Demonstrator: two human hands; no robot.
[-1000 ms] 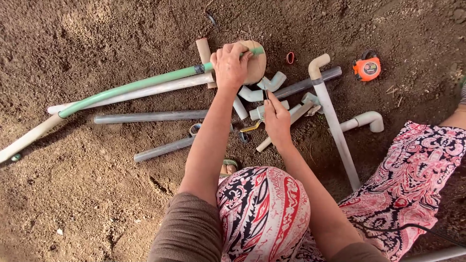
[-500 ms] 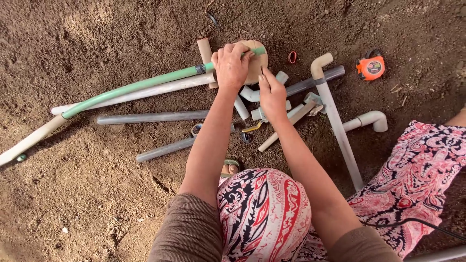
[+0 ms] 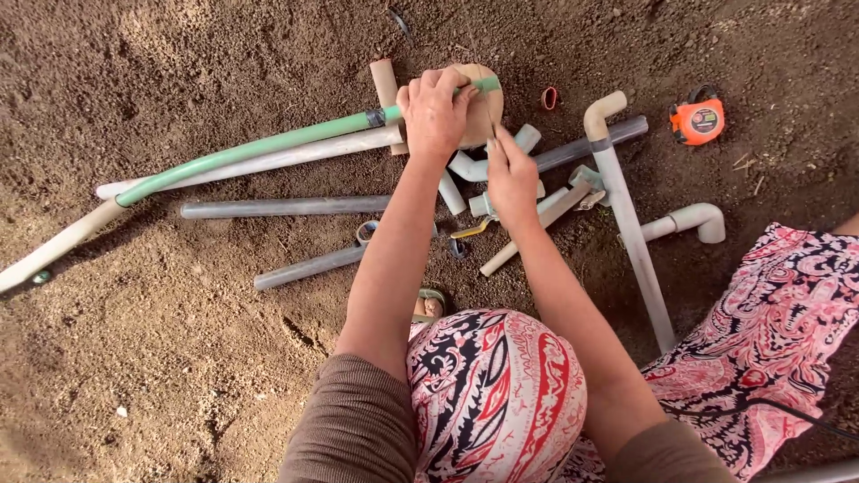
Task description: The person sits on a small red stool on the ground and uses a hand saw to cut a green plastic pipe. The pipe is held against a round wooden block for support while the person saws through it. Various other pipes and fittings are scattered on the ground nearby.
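Two hands meet at the pile. My left hand [image 3: 436, 109] clamps the green hose [image 3: 268, 146] against a tan round block [image 3: 480, 109]; my right hand [image 3: 512, 174] pinches its edge. Likely fitting stage; next needs firm alignment.

Strong, warm daylight floods the loose brown dirt ground [image 3: 179, 358], every clod crisp. Light comes from the upper left, so the long grey plastic pipe [image 3: 286, 207] throws a short dark shadow just below it. The pale white elbow pipe [image 3: 617, 197] gleams brightly. Focus sharp throughout; slight wide-angle bend at the edges.
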